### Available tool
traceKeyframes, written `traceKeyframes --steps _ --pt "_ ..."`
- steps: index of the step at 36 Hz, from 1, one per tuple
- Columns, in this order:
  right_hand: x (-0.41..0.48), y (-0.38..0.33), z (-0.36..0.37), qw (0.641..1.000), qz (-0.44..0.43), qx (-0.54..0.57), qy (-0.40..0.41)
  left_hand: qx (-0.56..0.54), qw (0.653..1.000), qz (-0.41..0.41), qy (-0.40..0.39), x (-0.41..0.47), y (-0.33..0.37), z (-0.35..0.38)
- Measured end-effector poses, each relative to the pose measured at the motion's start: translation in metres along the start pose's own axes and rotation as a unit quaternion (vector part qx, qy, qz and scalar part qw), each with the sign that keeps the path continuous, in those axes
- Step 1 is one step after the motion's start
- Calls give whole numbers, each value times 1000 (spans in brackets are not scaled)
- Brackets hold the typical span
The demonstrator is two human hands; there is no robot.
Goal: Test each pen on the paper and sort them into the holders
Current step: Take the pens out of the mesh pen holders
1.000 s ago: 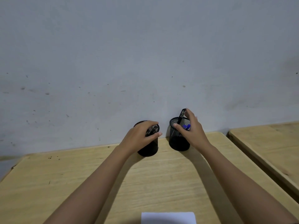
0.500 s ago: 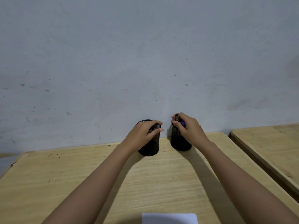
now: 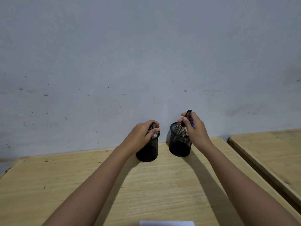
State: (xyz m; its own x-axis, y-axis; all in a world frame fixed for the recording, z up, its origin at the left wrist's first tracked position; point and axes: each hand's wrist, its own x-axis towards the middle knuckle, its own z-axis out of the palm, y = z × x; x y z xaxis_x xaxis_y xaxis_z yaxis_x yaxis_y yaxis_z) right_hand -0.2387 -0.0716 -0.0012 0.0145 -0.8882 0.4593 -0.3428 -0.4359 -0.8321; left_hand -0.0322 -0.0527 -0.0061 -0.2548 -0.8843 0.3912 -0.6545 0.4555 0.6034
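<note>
A black pen [image 3: 189, 112] stands slanted in the right mesh holder [image 3: 179, 144]. Its low end is inside the cup and its top pokes out above. The right hand [image 3: 196, 130] pinches it near the top between the thumb and the curled fingers [image 3: 183, 114]. Something blue [image 3: 192, 123], likely another pen, peeks out just behind that hand.

The left hand [image 3: 140, 135] sits over the top of the left mesh holder [image 3: 147, 152], with its fingers curled round a dark pen [image 3: 153, 124]. Both holders stand upright, close but not touching, at the back of the wooden counter [image 3: 73, 185] by the grey wall [image 3: 114, 62]. The white paper [image 3: 166, 223] lies at the near edge, well apart from the holders. A second counter [image 3: 270, 152] sits off to the right.

The holders look light. If a pen tip catches in the mesh while a hand lifts, the cup could tip and spill. With a pen in each hand, the two could also get mixed up, so one may land in the wrong holder.
</note>
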Motion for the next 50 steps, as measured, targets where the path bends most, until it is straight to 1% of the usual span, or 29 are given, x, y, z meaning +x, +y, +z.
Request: traceKeyframes --steps 9,15,17,21,24,26,29,32,38,43,46,50 --pt "0 -44 -13 998 -51 31 22 -11 998 53 45 5 34 -28" --pt "-14 -83 -25 994 -96 35 33 -71 993 73 65 -8 71 -49" --pt "-24 -92 -28 993 -110 28 30 -92 991 72 57 -17 82 -54" --pt "-48 -102 -31 993 -120 6 19 -43 997 66 -2 -39 95 -58" --pt "-70 -98 -30 993 -113 -26 -3 -15 997 52 -55 -58 94 -53" --pt "-84 -87 -29 991 -101 -70 -43 11 995 41 -92 -71 87 -46" --pt "-105 -65 -27 978 -86 -156 -109 33 989 25 -139 -86 70 -34" --pt "-121 -48 -21 961 -83 -212 -157 18 985 6 -171 -96 54 -21" --pt "-127 -18 -8 936 -62 -272 -217 -13 984 -19 -179 -95 28 0" --pt "-120 3 3 928 -25 -302 -216 -19 983 -44 -175 -88 2 22" --pt "-113 12 7 924 -10 -308 -227 -4 981 -36 -190 -83 -5 31" --pt "-103 22 10 923 0 -305 -233 28 985 -13 -170 -76 -11 38"
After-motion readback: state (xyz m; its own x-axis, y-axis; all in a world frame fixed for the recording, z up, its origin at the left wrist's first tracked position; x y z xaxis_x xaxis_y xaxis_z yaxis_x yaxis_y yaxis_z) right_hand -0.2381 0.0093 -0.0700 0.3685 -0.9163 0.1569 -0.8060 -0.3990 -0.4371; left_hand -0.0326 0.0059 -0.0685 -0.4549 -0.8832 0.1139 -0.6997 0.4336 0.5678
